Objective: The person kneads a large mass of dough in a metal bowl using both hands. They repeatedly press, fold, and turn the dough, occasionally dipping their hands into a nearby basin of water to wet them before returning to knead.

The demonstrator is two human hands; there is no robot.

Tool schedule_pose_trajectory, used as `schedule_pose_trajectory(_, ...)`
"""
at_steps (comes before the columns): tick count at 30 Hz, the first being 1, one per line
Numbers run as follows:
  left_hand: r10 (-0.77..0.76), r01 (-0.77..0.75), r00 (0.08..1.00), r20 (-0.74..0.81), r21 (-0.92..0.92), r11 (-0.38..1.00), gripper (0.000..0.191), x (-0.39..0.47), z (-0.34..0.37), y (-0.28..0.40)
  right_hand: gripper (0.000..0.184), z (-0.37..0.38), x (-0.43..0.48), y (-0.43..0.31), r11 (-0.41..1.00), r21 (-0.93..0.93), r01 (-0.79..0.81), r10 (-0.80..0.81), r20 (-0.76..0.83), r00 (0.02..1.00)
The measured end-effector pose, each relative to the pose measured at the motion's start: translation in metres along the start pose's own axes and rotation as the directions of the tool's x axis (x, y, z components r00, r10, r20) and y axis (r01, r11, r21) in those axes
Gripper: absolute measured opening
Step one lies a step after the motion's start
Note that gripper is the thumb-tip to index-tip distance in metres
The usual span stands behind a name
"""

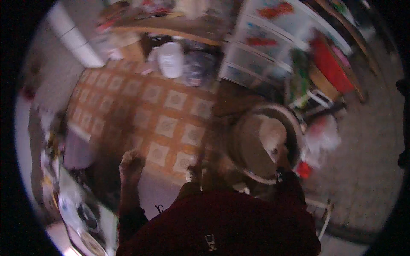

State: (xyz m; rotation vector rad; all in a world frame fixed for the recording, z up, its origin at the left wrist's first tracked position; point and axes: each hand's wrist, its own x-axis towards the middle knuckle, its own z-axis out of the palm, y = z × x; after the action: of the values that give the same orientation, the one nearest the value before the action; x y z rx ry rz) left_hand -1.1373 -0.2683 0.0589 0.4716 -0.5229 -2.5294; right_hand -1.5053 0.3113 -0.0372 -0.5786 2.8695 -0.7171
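Note:
My right hand reaches over a large round bin or tub at my right side. A pale, rounded thing lies at the tub's mouth, touching or just beyond the fingers; whether I grip it cannot be made out in the blur. My left hand hangs in front of me above the patterned floor, its fingers curled, with no object visible in it. Dark red clothing covers my body, and a dark band circles my right wrist.
Ahead, a white container stands beneath a wooden table. Translucent storage drawers rise behind the tub. Clear plastic bags and a red box-like thing are at the right. A stove-like appliance is at lower left.

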Motion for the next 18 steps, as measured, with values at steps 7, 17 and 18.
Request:
schedule_pose_trajectory(7, 0.266, -0.275, 0.954, -0.137, -0.056, 0.960, 0.012, -0.112, -0.008, 0.018, 0.039, 0.006, 0.073, -0.054, 0.770, -0.216, 0.600, -0.587, 0.127, 0.799)
schedule_pose_trajectory(17, 0.554, -0.609, 0.772, -0.311, -0.114, 0.785, 0.014, -0.269, -0.068, 0.006, 0.034, 0.062, 0.091, -0.277, 0.694, 0.365, 0.620, -0.719, 0.317, 0.618)
schedule_pose_trajectory(18, 0.563, -0.639, 0.741, -0.365, -0.128, 0.758, 0.015, -0.288, -0.071, 0.005, 0.032, 0.065, 0.084, -0.306, 0.651, 0.358, 0.669, -0.758, 0.343, 0.555)
